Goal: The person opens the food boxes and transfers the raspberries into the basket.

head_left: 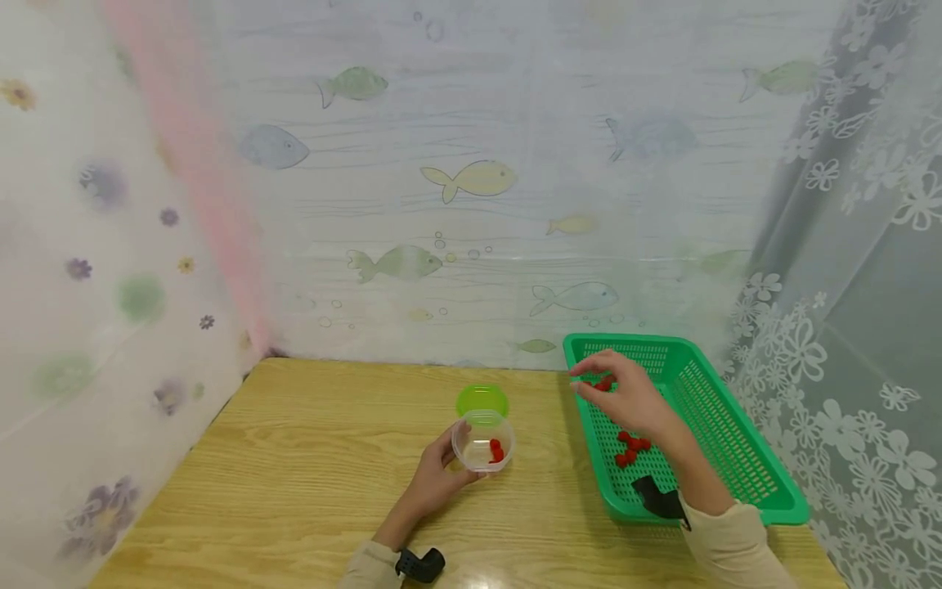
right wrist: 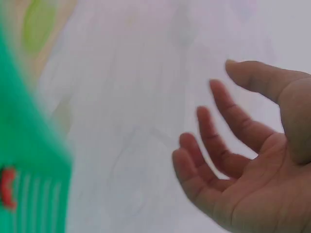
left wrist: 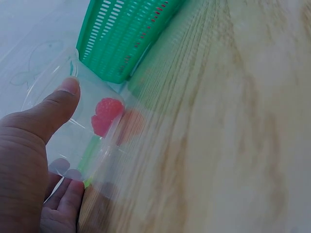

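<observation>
My left hand [head_left: 432,481] grips a clear plastic tub [head_left: 468,448], with the thumb on one side and the fingers on the other. A few red raspberries [head_left: 496,450] lie in the tub; in the left wrist view the raspberries [left wrist: 107,116] sit against its lower wall. Behind the tub lies a green lid [head_left: 480,399], partly covered by it. My right hand [head_left: 629,398] hovers over the left side of a green basket [head_left: 743,433]. Its fingers are spread and loosely bent, and the right wrist view shows nothing in this hand [right wrist: 248,160].
More red raspberries [head_left: 630,448] lie in the basket, some partly hidden by the right hand. The basket stands on the right of the wooden table [head_left: 309,442]. A fish-patterned curtain [head_left: 471,245] hangs behind the table, with further curtains at both sides.
</observation>
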Tool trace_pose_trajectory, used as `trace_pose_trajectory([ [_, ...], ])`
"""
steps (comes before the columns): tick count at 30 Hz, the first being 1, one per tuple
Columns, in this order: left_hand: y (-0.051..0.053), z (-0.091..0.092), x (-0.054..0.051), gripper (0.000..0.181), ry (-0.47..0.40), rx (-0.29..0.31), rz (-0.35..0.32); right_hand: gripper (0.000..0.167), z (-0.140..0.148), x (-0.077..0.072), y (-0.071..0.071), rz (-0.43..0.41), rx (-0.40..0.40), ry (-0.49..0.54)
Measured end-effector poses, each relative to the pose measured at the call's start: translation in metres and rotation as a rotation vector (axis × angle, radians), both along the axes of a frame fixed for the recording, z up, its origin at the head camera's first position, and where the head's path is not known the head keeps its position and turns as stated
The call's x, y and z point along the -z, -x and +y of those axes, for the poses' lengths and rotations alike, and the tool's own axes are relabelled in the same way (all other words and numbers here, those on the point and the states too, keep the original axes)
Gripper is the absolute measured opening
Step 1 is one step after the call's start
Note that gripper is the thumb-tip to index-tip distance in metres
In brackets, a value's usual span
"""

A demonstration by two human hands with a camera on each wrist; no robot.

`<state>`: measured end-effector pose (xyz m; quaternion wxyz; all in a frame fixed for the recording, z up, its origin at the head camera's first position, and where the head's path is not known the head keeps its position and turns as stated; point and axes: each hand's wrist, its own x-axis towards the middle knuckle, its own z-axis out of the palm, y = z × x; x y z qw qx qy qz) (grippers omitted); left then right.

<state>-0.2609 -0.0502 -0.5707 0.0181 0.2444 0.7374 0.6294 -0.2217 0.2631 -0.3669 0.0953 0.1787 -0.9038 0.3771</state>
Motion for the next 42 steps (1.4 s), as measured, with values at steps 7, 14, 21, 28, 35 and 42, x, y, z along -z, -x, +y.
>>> trace_pose_trajectory([
  [7, 0.002, -0.002, -0.003, 0.085, 0.003, -0.009, 0.018, 0.012, -0.078, 0.029, -0.023, 0.045, -0.031, -0.063],
  [14, 0.002, -0.002, -0.002, 0.086, 0.0, 0.001, 0.013, 0.026, -0.12, 0.084, -0.012, -0.046, 0.015, -0.034],
  [21, 0.002, 0.001, -0.001, 0.085, -0.008, 0.003, 0.044, 0.041, -0.127, 0.111, 0.014, -0.165, 0.016, 0.085],
  [28, 0.001, 0.006, 0.001, 0.086, 0.014, 0.007, 0.019, 0.041, -0.126, 0.115, 0.03, -0.185, -0.017, -0.046],
  [35, 0.001, 0.002, 0.0, 0.086, 0.005, -0.002, 0.003, 0.028, -0.126, 0.115, 0.048, -0.181, -0.151, -0.236],
  [42, 0.002, -0.001, 0.001, 0.084, 0.011, 0.001, 0.033, 0.039, -0.133, 0.113, 0.058, -0.262, -0.117, -0.335],
])
